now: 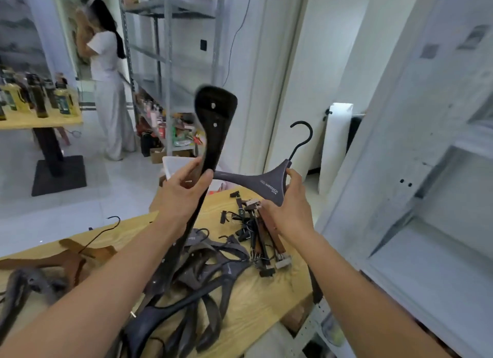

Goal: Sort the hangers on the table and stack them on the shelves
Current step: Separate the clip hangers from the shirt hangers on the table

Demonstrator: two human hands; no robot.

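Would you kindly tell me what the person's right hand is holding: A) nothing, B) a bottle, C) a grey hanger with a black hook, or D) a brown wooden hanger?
C: the right hand grips the grey hanger by its neck, just under the hook, above the table, while the left hand holds the black hanger.

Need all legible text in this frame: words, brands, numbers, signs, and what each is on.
Grey hanger in the right hand: two lines of white print, upside down and blurred, not readable.
Black hanger in the left hand: no print seen.
Bottles on the far table: labels too small to read.
Packages on the metal shelves: blurred, unreadable.
Nothing reads cleanly.
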